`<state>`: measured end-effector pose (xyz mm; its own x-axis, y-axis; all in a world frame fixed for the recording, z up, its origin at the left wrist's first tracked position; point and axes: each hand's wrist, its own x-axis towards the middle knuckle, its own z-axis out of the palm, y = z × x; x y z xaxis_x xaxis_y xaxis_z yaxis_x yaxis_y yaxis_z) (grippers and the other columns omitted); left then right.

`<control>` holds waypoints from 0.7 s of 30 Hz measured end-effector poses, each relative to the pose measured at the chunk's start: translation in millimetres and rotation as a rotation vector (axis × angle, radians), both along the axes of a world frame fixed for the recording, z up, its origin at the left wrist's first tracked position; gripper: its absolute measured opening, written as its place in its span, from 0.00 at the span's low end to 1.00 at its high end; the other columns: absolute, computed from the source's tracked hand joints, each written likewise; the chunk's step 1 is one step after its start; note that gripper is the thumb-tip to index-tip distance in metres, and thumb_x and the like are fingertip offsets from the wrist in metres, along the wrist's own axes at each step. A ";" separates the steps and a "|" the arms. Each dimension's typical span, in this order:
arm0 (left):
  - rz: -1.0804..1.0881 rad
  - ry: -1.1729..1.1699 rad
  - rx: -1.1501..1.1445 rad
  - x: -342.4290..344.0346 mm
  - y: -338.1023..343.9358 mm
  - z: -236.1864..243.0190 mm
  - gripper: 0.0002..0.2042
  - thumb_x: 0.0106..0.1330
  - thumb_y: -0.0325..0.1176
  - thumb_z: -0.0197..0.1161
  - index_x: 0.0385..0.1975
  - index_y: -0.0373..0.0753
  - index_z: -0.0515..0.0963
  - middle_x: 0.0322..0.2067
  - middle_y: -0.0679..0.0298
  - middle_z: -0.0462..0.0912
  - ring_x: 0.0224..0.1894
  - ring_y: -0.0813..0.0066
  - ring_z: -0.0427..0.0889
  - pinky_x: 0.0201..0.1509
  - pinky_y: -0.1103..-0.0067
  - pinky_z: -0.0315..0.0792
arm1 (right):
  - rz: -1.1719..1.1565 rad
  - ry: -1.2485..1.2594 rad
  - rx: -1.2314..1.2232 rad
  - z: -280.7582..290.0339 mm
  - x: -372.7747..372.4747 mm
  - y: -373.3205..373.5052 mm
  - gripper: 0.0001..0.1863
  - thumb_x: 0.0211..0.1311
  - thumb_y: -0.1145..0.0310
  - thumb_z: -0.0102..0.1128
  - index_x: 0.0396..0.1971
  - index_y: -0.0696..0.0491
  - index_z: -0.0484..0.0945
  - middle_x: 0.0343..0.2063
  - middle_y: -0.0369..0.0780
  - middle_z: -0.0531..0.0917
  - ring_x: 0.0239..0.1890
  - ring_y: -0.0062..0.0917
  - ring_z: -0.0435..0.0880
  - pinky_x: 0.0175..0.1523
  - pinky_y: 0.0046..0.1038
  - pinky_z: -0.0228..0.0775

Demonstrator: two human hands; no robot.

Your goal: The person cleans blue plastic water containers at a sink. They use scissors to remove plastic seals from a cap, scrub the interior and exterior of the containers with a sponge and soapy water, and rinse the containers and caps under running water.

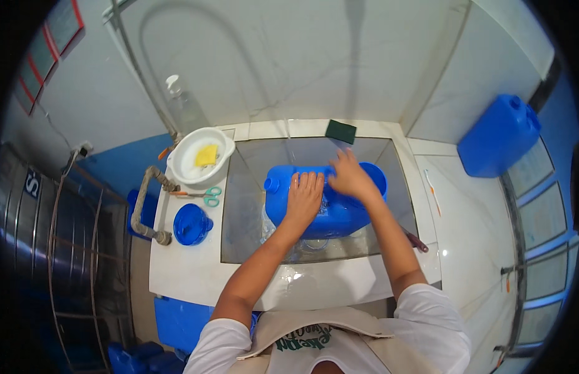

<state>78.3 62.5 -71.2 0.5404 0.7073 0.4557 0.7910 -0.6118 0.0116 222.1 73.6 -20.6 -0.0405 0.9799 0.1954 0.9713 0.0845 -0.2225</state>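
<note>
A blue plastic jerrycan (pixel 342 215) lies on its side in the sink, its capped spout toward the left. My left hand (pixel 306 194) rests flat on its upper side, fingers stretched out toward the far edge. Over the can's far right part is my right hand (pixel 350 174), with at least one finger extended and the others bent; nothing shows in it. Whether it touches the can I cannot tell. A round blue rim (pixel 383 177) shows at the can's right end, partly hidden by my right hand and forearm.
The sink (pixel 239 243) has a white counter around it. A green scouring pad (pixel 340 131) lies on the back ledge. At left are a white basin (pixel 226 146) with a yellow sponge, scissors (pixel 212 197) and a blue container (pixel 191 224). Another jerrycan (pixel 498 137) stands at right, near a toothbrush (pixel 433 193).
</note>
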 end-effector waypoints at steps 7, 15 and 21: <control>-0.104 -0.232 0.061 5.2 82.9 -17.2 0.20 0.52 0.36 0.61 0.43 0.32 0.69 0.38 0.54 0.72 0.47 0.58 0.69 0.58 0.61 0.58 | 0.128 0.597 -0.342 10.1 -33.8 189.1 0.09 0.48 0.73 0.52 0.23 0.64 0.77 0.18 0.45 0.80 0.21 0.29 0.82 0.33 0.27 0.76; -0.185 -0.455 -0.202 -42.3 148.7 -21.1 0.20 0.51 0.42 0.64 0.40 0.37 0.74 0.41 0.53 0.76 0.44 0.54 0.74 0.48 0.66 0.68 | 0.266 0.622 -0.527 17.5 -47.7 185.2 0.06 0.49 0.81 0.51 0.25 0.65 0.77 0.24 0.46 0.80 0.24 0.27 0.82 0.30 0.23 0.79; -0.316 0.033 -0.542 -41.1 93.7 16.6 0.21 0.52 0.50 0.61 0.36 0.39 0.76 0.37 0.52 0.78 0.38 0.54 0.78 0.40 0.62 0.71 | 0.614 0.373 -0.307 -11.0 -54.6 177.6 0.06 0.52 0.76 0.53 0.25 0.63 0.78 0.25 0.44 0.80 0.23 0.26 0.81 0.31 0.23 0.78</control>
<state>37.2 156.2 -54.6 0.7685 0.6373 0.0562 0.5785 -0.7297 0.3645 167.5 251.2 -31.6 -0.5778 0.8157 0.0264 0.6268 0.4642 -0.6258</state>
